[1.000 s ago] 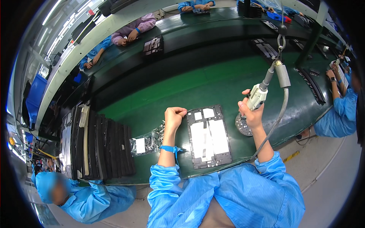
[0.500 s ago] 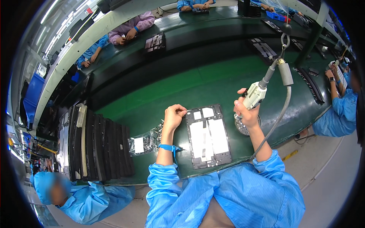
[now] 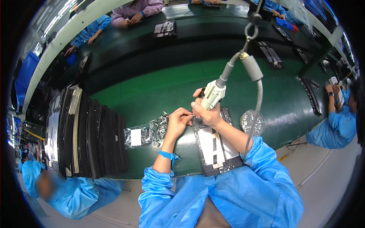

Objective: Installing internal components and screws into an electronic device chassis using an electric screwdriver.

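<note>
We see a green bench point(image 3: 159, 91) beneath all the work. At its left stands a row of dark panels point(image 3: 102, 140) on edge. One flat panel point(image 3: 213, 152) lies at the near edge, partly covered by the right forearm point(image 3: 234, 131). To its left we find a clear bag point(image 3: 135, 137) with shiny pieces point(image 3: 162, 127). A pale corded tool point(image 3: 214, 95) stands tilted over the flat panel's upper end, the right hand point(image 3: 208, 112) wrapped closely around it; a round dish point(image 3: 241, 121) lies farther right. The left hand point(image 3: 178, 121) has thumb and forefinger nearly together by the upper left corner; we cannot tell whether they pinch anything. We judge the step to be positioning the tool there; the next move calls for steady alignment, fingertips clear. The tool's tip is hidden, and the dish's contents are too small to identify.
</note>
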The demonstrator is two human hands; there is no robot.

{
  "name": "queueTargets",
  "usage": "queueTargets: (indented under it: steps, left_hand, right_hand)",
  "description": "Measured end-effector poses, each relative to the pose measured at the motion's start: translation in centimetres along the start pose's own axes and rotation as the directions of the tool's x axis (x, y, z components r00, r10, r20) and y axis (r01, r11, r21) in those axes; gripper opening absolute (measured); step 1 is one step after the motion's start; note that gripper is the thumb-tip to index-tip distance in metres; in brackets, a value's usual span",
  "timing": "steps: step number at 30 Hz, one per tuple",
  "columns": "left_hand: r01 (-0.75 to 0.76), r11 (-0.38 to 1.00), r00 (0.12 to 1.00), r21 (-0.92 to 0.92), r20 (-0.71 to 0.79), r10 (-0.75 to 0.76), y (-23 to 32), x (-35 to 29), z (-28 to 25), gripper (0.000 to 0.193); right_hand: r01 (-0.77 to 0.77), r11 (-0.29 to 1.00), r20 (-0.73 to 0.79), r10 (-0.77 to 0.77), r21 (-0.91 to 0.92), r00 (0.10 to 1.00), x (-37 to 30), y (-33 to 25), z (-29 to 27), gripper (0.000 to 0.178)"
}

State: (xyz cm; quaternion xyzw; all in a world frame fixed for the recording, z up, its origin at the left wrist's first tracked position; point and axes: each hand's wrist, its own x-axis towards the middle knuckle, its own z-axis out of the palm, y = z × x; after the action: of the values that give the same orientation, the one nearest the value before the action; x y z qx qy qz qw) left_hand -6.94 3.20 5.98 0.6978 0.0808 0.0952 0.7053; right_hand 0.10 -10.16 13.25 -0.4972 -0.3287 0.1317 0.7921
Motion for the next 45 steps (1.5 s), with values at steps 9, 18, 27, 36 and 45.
queueTargets:
  steps: [9,18,27,36,45]
  left_hand:
    - [0.044,0.999,0.997,0.004,0.064,-0.044,0.3,0.3,-0.5,0.001]
    - [0.015,0.999,0.999,0.051,0.042,-0.017,0.8,0.4,-0.5,0.003]
    - [0.031,0.997,0.999,0.067,0.033,-0.033,0.8,0.2,-0.4,0.003]
    - [0.041,0.999,0.999,0.03,0.028,-0.042,0.8,0.2,-0.4,0.003]
    - [0.034,0.998,0.999,0.048,0.038,-0.036,0.7,0.4,-0.5,0.004]
  right_hand:
    - [-0.01,1.0,-0.053,0.011,0.02,0.999,0.2,2.7,0.4,0.028]
    - [-0.003,0.999,-0.054,0.001,-0.032,0.999,0.2,4.0,0.2,0.026]
    - [-0.002,1.0,-0.055,0.001,-0.031,0.999,0.3,3.8,0.4,0.026]
    - [0.003,1.0,-0.062,-0.005,-0.026,0.998,0.2,3.8,0.5,0.026]
    - [-0.001,1.0,-0.052,-0.001,-0.023,0.999,0.1,4.0,0.3,0.027]
